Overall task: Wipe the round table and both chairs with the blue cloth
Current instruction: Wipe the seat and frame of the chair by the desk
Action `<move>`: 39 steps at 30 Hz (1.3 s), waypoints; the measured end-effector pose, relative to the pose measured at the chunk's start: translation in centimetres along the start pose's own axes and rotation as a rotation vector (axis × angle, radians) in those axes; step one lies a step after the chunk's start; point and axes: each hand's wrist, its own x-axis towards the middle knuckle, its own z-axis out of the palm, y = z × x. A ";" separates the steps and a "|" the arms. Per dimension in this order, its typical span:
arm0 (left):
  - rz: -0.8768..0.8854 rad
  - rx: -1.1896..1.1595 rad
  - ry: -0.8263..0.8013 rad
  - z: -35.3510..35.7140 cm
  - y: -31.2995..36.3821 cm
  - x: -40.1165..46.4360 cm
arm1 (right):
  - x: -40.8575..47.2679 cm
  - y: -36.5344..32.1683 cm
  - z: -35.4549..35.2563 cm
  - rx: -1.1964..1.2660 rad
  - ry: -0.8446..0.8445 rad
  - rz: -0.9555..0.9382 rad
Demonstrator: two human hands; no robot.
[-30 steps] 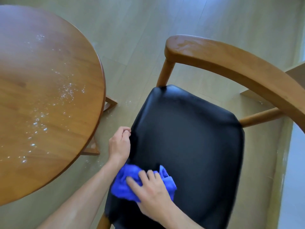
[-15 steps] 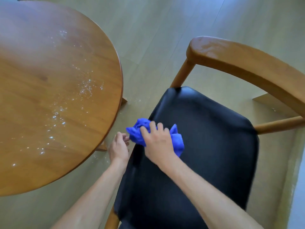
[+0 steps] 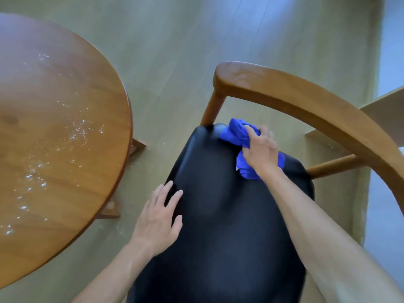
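Right hand (image 3: 260,153) grips bunched blue cloth (image 3: 237,132) at far corner of black chair seat (image 3: 218,226). Left hand (image 3: 158,219) flat, fingers straight, on near-left seat edge. Unwiped seat lies toward person; wet table (image 3: 54,138) left.

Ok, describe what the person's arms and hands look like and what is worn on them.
Both forearms are bare up to the frame's edge, with no sleeve in view. The left hand and the right hand wear no gloves; no ring, watch or bracelet shows on either hand or wrist. No markings can be made out, and the picture is slightly blurred.
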 end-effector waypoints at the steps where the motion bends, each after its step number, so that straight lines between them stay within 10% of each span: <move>1: 0.071 0.081 -0.037 0.2 0.4 -0.1 | -0.3 1.8 -0.1 0.034 0.000 0.116; 6: 0.046 0.192 -0.212 1.2 1.2 0.2 | -8.4 3.8 -0.1 0.125 0.028 0.349; 14: -0.048 0.133 -0.291 -2.0 3.9 1.4 | -23.7 -2.1 -1.2 0.317 -0.363 -0.101; 17: -0.084 0.109 -0.179 -4.9 6.0 3.1 | -20.2 -1.2 -4.6 0.409 -0.371 -0.010; 24: 0.075 -0.222 0.407 -12.7 13.8 7.5 | -4.3 -5.7 -19.3 0.671 0.507 0.113; 28: 0.161 -0.205 0.523 -15.5 18.1 11.2 | 2.6 -6.2 -20.3 0.284 0.246 0.084; 39: 0.370 0.385 0.129 -10.0 25.4 14.1 | -13.7 18.8 -19.1 0.059 0.101 0.704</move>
